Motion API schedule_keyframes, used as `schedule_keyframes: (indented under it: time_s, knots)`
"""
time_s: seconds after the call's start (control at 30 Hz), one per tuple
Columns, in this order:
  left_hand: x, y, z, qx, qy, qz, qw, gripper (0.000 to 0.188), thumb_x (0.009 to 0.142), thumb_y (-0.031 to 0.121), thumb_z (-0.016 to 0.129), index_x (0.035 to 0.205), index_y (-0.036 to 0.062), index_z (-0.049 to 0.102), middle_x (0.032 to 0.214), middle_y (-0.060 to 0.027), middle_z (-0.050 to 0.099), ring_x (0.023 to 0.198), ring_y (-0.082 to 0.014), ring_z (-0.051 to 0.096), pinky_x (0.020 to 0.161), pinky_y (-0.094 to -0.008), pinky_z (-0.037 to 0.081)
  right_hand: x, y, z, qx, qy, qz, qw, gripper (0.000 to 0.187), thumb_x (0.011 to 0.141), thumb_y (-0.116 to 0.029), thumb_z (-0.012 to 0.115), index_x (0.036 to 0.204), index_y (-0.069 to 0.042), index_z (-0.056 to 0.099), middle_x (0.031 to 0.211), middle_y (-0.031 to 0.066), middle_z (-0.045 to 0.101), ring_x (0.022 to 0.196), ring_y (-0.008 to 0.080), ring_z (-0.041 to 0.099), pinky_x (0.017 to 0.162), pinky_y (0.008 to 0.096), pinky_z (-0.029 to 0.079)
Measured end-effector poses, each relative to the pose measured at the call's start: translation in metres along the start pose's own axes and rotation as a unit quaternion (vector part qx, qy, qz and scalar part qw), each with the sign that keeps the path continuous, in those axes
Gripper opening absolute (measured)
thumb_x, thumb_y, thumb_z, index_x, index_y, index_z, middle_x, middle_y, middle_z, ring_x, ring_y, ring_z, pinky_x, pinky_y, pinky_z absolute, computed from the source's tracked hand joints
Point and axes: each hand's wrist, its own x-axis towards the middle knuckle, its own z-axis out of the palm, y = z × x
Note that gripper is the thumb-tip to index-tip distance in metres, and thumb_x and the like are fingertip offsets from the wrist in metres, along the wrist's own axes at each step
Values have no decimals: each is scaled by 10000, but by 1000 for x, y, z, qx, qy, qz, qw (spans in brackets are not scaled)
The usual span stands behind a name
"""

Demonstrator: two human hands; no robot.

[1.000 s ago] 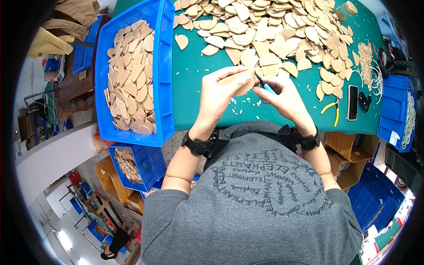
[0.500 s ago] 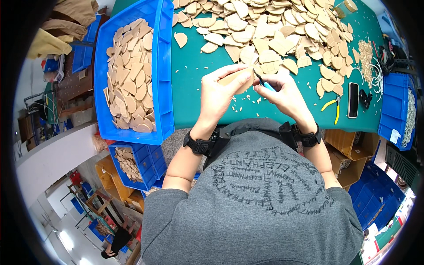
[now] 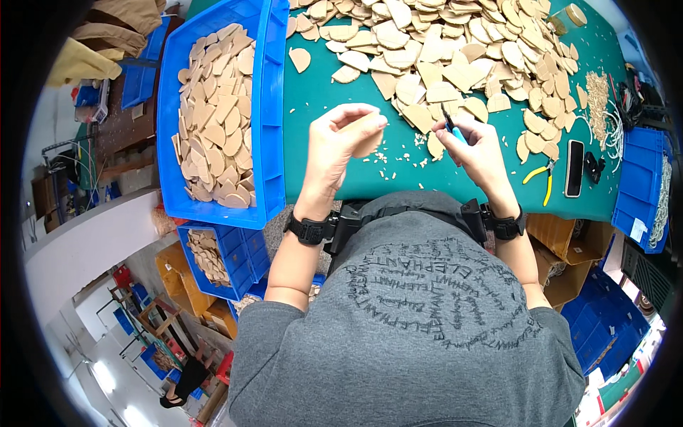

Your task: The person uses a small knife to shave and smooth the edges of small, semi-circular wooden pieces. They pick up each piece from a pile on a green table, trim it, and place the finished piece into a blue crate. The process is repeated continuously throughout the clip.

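My left hand (image 3: 333, 146), fingers closed, grips a thin tan piece with a rounded edge (image 3: 368, 146); the fingers cover much of it. To its right, my right hand (image 3: 485, 156) is wrapped round small blue-handled cutters (image 3: 457, 131), whose dark jaws point up and away from me. The cutters and the piece are apart. Another tan piece (image 3: 435, 146) shows beside the right fingers. Beyond both hands spreads a large heap of flat tan pieces (image 3: 437, 53), many of them half-round. Small tan scraps (image 3: 384, 173) are scattered on the green table between my hands.
A blue bin (image 3: 270, 135) of similar pieces stands at the left. At the right lie yellow-handled pliers (image 3: 548, 186), a black phone (image 3: 574, 169), a pile of shavings (image 3: 597, 107) and a blue crate (image 3: 635, 188). A clear jar (image 3: 568, 18) lies at the far right.
My hands have moved apart. The left went leftward with the tan piece, and the right drew away to the right with the cutters, whose jaws no longer meet the piece.
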Motion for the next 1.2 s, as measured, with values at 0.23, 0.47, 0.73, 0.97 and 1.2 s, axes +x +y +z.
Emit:
schedule_keyframes:
  time_s: [0.23,0.47,0.73,0.97,1.2]
  knots:
    - [26,41,-143,208,402,285,845,273,811,244,730,921,2,669,942,-63,635,875,-152,582,811,-282,457,1,17,-3,15,16,27,999,172,845,-155,665,942,-14,689,702,-50,593,621,7,472,542,181,359]
    - [105,-29,-57,417,138,273,856,177,790,199,702,927,89,684,961,-94,631,882,-245,582,785,-361,457,7,21,-7,1,34,16,999,186,839,-162,675,946,-11,690,684,-58,578,593,4,442,518,185,329]
    - [135,-127,43,569,-31,156,807,544,761,386,710,1158,51,546,1135,-162,522,1009,-313,591,826,-404,514,-2,25,-17,8,82,16,996,196,838,-168,680,953,-10,680,663,-58,546,581,8,415,512,187,316]
    - [98,-57,14,109,-158,-86,978,307,913,272,588,1120,47,609,924,-63,686,711,-75,630,509,-167,477,2,25,-12,-39,44,5,998,261,830,-219,675,999,-20,676,736,14,628,644,65,551,601,221,440]
    - [34,0,25,111,-187,-84,973,357,875,310,661,1127,58,637,854,-33,691,550,-50,599,419,-144,386,4,1,-2,-152,0,-20,988,371,802,-304,688,1089,-71,668,726,66,626,642,121,581,615,255,465]
